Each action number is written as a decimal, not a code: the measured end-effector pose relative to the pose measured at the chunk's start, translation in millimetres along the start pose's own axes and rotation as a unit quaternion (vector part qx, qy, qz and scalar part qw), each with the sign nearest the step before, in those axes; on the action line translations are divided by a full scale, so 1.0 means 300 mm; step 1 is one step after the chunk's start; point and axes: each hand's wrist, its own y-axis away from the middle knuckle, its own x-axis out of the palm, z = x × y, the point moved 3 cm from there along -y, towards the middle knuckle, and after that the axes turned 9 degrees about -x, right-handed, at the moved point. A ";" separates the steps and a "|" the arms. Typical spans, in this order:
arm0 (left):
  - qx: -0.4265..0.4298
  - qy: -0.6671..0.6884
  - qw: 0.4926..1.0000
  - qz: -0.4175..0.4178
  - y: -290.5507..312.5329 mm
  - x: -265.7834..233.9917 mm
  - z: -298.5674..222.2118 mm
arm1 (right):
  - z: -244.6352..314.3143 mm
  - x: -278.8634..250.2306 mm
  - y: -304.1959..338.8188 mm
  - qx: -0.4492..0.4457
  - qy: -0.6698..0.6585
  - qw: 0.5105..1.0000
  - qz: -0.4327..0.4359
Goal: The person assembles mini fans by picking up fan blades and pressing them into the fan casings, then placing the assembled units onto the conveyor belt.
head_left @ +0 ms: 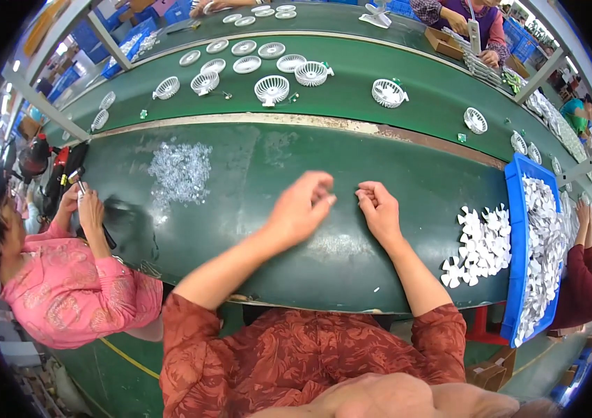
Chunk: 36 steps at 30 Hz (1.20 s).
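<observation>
Both hands hover over the middle of the green worktable [282,265], facing each other with a gap between. My left hand [301,207] has loosely curled fingers, the thumb standing apart from them, and nothing shows in it. Fingers and thumb of my right hand [381,211] are drawn together in a pinch; whatever may be between them is hidden. Right of that hand lies a loose pile of small white fan blades [480,244]. Far to the left is a heap of small clear plastic pieces [181,173].
A blue bin [514,240] full of white parts stands at the right end. Beyond the table runs a green conveyor belt [352,118] carrying round white fan housings [271,90]. At left, a co-worker in pink [76,299] holds a tool. Another person [460,28] works across the belt.
</observation>
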 end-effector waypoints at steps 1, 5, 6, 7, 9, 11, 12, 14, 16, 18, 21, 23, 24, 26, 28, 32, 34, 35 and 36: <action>0.043 -0.076 0.996 -0.033 -0.065 -0.038 0.001 | 0.006 -0.003 0.000 -0.013 0.017 1.000 0.006; 0.094 -0.329 0.919 -0.194 -0.422 -0.213 0.184 | 0.020 0.019 -0.005 -0.030 0.011 0.999 0.015; 0.092 -0.381 0.894 -0.216 -0.519 -0.245 0.240 | 0.021 0.023 -0.006 -0.032 0.007 0.999 0.017; 0.071 -0.421 0.879 -0.213 -0.602 -0.249 0.247 | 0.018 0.018 -0.006 -0.030 0.006 0.999 0.013; -0.009 -0.448 0.878 -0.168 -0.764 -0.247 0.299 | 0.019 0.020 -0.008 -0.019 0.009 0.999 0.027; 0.022 -0.436 0.880 -0.186 -0.895 -0.197 0.310 | 0.031 0.015 -0.012 -0.024 0.008 0.999 0.029; 0.005 -0.395 0.901 -0.177 -0.934 -0.137 0.251 | 0.030 0.005 -0.013 -0.037 0.016 0.999 0.020; 0.054 -0.434 0.882 -0.174 -1.006 -0.079 0.265 | 0.054 0.023 -0.020 -0.052 0.014 0.998 0.021; 0.048 -0.424 0.889 -0.166 -1.041 0.013 0.236 | 0.052 0.016 -0.017 -0.051 0.027 0.998 0.021; 0.027 -0.401 0.904 -0.144 -1.043 0.035 0.220 | 0.057 0.015 -0.021 -0.055 0.041 0.997 0.019; 0.048 -0.397 0.907 -0.129 -0.948 -0.015 0.212 | 0.074 0.046 -0.029 -0.048 0.013 0.998 0.042; 0.140 -0.383 0.908 -0.089 -0.861 -0.028 0.201 | 0.086 0.050 -0.025 -0.070 0.032 0.996 0.042; 0.118 -0.407 0.904 -0.052 -0.784 0.010 0.120 | 0.070 0.028 -0.019 -0.068 0.054 0.996 0.036; 0.221 -0.344 0.911 -0.047 -0.629 0.045 0.081 | 0.051 0.002 -0.006 -0.013 0.045 0.998 0.037; 0.194 -0.327 0.925 0.014 -0.435 0.011 -0.013 | 0.037 -0.017 0.003 -0.004 0.022 0.999 0.027; 0.116 -0.295 0.940 0.130 -0.206 -0.076 0.020 | 0.016 0.005 -0.010 -0.033 0.040 0.997 0.059; 0.050 -0.255 0.946 0.194 -0.193 -0.120 0.037 | 0.017 0.008 -0.015 -0.009 0.047 0.996 0.070; 0.026 -0.245 0.953 0.178 -0.213 -0.162 0.015 | 0.015 0.006 -0.013 -0.014 0.045 0.997 0.060; 0.044 -0.265 0.955 0.123 -0.244 -0.212 0.032 | 0.019 0.009 -0.012 -0.021 0.043 0.997 0.054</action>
